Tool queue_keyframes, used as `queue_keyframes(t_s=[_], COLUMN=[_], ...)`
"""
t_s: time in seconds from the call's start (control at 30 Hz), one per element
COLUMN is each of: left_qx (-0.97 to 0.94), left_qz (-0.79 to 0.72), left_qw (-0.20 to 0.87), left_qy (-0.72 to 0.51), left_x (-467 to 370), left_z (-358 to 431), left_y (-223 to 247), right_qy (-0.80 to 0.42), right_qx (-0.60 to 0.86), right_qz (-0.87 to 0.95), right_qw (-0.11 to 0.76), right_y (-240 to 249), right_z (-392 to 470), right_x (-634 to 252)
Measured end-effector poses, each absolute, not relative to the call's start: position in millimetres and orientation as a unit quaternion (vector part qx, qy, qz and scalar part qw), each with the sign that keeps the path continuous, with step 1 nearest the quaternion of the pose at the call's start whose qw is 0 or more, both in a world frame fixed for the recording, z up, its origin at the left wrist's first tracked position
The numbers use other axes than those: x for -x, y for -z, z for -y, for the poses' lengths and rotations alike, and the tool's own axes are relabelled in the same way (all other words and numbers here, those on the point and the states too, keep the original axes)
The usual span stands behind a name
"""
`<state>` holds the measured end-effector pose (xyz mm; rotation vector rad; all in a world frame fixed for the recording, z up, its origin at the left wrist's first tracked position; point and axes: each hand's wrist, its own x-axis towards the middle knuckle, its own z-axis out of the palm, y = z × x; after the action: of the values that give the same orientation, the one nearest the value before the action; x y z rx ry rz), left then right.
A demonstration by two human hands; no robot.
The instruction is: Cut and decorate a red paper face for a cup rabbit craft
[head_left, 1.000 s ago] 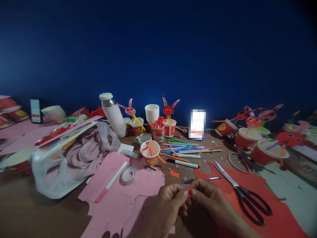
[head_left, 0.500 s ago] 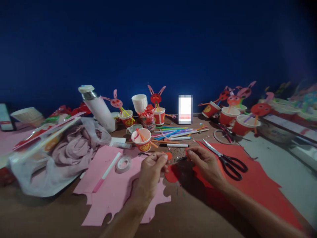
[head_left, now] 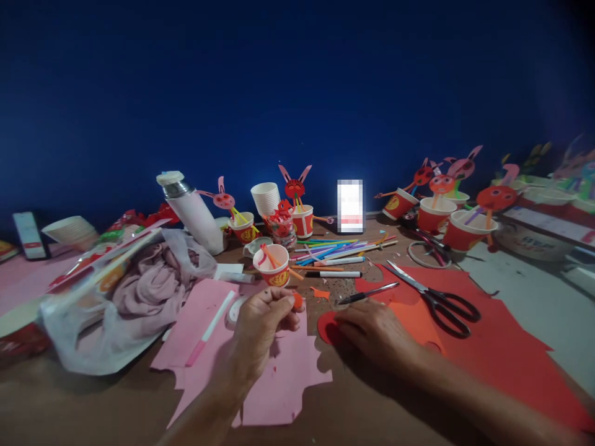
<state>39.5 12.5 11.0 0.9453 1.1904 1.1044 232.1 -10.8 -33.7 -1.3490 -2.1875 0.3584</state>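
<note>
My left hand [head_left: 264, 325] is closed in a pinch on a small round orange paper piece [head_left: 298, 302], held above the pink paper sheet [head_left: 274, 396]. Low over the table, my right hand [head_left: 379, 328] has its fingers together on the edge of a red paper oval [head_left: 327, 326]; its thumb is partly hidden. A black-tipped pen [head_left: 372, 292] lies just beyond those fingers. Under the right forearm are an orange paper sheet [head_left: 413, 319] and a large red paper sheet [head_left: 515, 353]. Black-handled scissors [head_left: 432, 297] rest opened on the red sheet.
A paper cup [head_left: 272, 266] with orange straws stands ahead of my left hand. Behind it are coloured straws [head_left: 337, 249] and a phone [head_left: 351, 207]. Several animal-faced cups [head_left: 469, 232] stand at right. A plastic bag [head_left: 88, 344] and a leaning flask [head_left: 193, 214] are at left.
My right hand has come down and toward me onto the red oval, and the pen now lies beyond it. My left hand has drawn left with the orange piece. The view has shifted slightly.
</note>
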Motion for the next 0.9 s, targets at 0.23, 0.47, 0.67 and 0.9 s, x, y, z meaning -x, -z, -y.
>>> queue_keyframes(t_s=[0.23, 0.47, 0.67, 0.9], left_qx=[-0.451, -0.509, -0.608, -0.742], left_qz=[-0.531, -0.528, -0.533, -0.515], left_qw=[0.617, 0.623, 0.540, 0.394], left_qy=[-0.366, -0.273, -0.236, -0.173], left_x=[-41.7, -52.1, -56.2, -47.6], left_z=[-20.4, -16.8, -4.4, -4.9], left_y=[11.1, 19.0, 22.7, 26.7], right_qy=[-0.017, -0.001, -0.160, -0.199], right_qx=[0.513, 0.439, 0.461, 0.460], right_qz=[0.814, 0.805, 0.795, 0.802], right_qw=[0.272, 0.399, 0.359, 0.326], right_y=[33.3, 26.4, 36.5, 39.1], right_z=[8.3, 10.5, 11.4, 14.3], right_x=[-231.2, -224.6, -232.6, -230.6])
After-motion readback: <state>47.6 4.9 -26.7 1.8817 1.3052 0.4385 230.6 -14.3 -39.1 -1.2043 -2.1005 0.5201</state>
